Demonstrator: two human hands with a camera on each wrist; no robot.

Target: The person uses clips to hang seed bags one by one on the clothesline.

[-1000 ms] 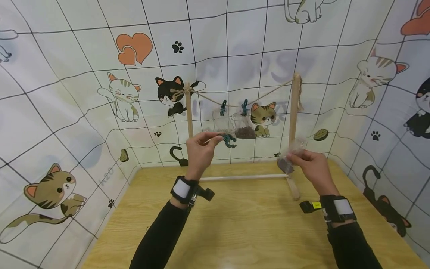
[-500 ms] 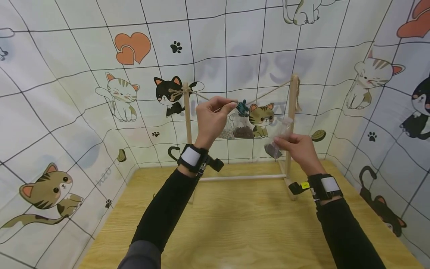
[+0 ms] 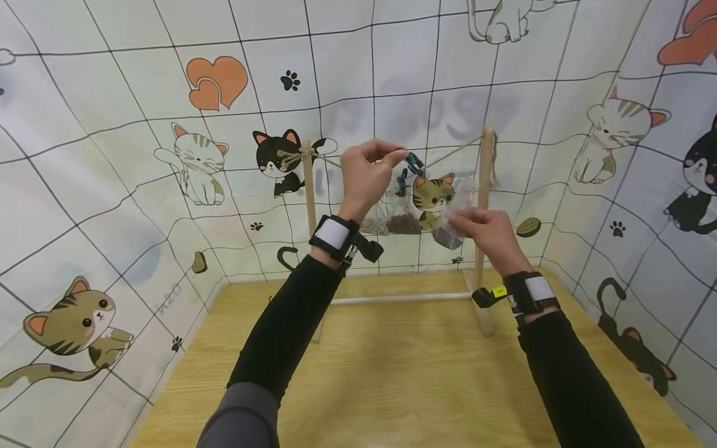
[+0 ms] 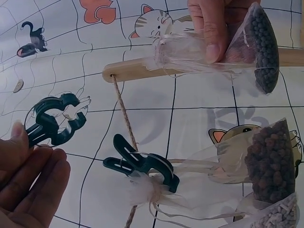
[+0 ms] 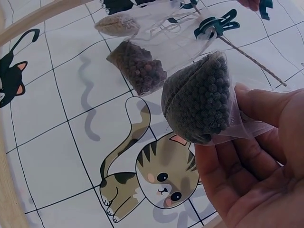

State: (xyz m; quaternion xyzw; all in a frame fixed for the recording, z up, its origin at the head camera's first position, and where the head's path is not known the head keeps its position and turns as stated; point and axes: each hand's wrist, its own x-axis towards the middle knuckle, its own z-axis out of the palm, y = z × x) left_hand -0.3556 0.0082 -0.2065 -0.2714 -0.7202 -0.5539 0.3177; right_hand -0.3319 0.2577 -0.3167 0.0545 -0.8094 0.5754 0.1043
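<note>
My left hand [image 3: 366,177] pinches a dark green spring clip [image 4: 57,121] by its handles, its jaws parted in the left wrist view. Between the thumb and fingers of my right hand [image 3: 493,239] is a sheer mesh pouch [image 5: 199,102] filled with dark round beads, its gathered top pointing up beside the right post. A twine line [image 4: 124,111] runs close by the left hand. From it hangs a pouch of reddish-brown beads [image 4: 270,161], fastened by another green clip [image 4: 147,164]. Beside that one hangs a pouch of pale pieces [image 3: 374,225], its clip hidden behind the left hand in the head view.
The twine is tied between two wooden posts, a left post [image 3: 310,193] and a right post [image 3: 483,205]. A pale crossbar [image 3: 403,298] joins them low over the wooden table [image 3: 392,373]. Behind stands a cat-printed cloth [image 3: 414,68] with grid lines.
My left hand has risen with the clip from below the hanging pouches up to the twine. The right hand has moved up and to the left with the dark-bead pouch.
</note>
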